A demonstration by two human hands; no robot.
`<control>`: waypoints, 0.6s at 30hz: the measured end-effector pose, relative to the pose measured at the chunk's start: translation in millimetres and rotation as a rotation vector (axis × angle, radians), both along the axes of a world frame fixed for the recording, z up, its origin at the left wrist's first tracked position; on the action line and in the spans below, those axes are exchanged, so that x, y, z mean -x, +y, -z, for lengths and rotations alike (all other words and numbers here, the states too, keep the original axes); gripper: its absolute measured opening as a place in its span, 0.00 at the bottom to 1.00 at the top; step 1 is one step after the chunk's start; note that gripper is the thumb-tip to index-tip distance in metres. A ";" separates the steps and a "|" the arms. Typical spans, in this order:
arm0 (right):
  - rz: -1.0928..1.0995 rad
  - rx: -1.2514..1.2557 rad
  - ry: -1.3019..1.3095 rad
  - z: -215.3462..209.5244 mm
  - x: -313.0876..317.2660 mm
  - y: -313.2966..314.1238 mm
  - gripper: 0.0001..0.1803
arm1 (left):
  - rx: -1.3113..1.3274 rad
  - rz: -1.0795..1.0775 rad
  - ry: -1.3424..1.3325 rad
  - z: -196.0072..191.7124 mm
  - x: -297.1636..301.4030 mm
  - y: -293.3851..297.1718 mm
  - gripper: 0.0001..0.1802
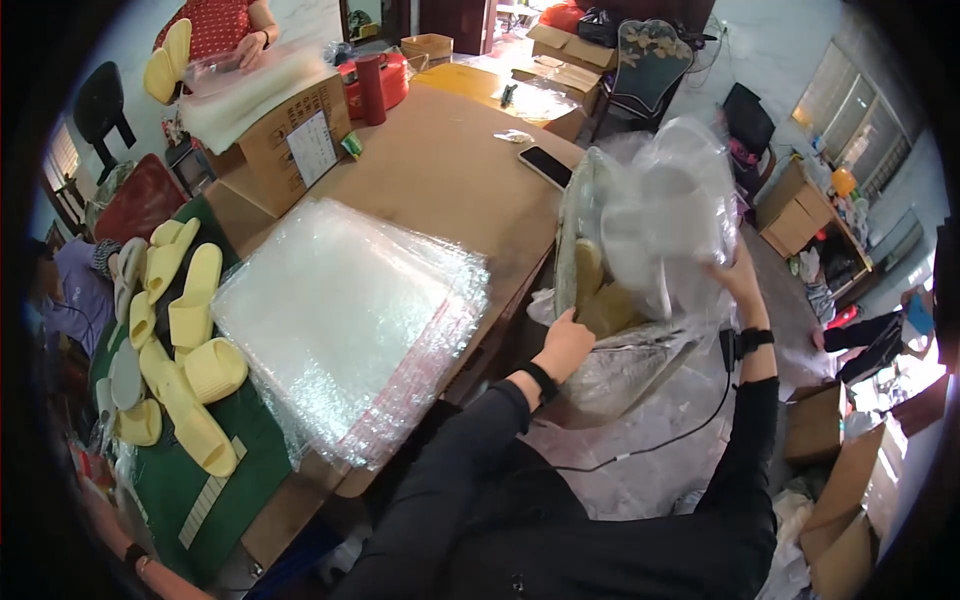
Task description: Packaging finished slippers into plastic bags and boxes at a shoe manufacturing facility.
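Note:
My right hand [738, 280] grips a clear plastic bag holding pale grey slippers [672, 215], lifted over the mouth of a large whitish sack [620, 378]. The bag is blurred by motion, and its far side hides part of the sack's opening. My left hand [562, 346] is closed on the sack's near rim. Inside the sack, yellowish bagged slippers [610, 308] show below the grey ones. On the table to the left of my hands lies a stack of clear plastic bags [335, 320] with a pinkish edge strip.
Several yellow slippers [190, 410] lie on a green mat [250, 500] at the left. A phone [545, 167] rests by the table's right edge. Farther back stand a cardboard box [285, 145] and a red cylinder [370, 90]. Another person's hand [252, 48] is beyond the box.

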State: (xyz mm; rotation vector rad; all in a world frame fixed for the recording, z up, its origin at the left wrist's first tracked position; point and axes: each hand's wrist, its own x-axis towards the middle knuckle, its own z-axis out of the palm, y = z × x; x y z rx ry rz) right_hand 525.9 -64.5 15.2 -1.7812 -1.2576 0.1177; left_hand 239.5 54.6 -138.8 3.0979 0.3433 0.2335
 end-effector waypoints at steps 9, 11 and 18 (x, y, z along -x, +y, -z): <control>-0.175 0.921 -0.253 25.1 -5.6 18.8 0.43 | -0.017 0.101 -0.106 -38.8 2.1 -22.4 0.05; -0.259 0.983 -0.170 54.9 -39.1 36.6 0.44 | -0.020 0.125 -0.125 -45.1 -5.4 -24.7 0.05; 0.285 1.191 -0.419 182.9 -21.6 83.5 0.31 | -0.016 0.152 -0.149 -52.2 -2.6 -20.4 0.05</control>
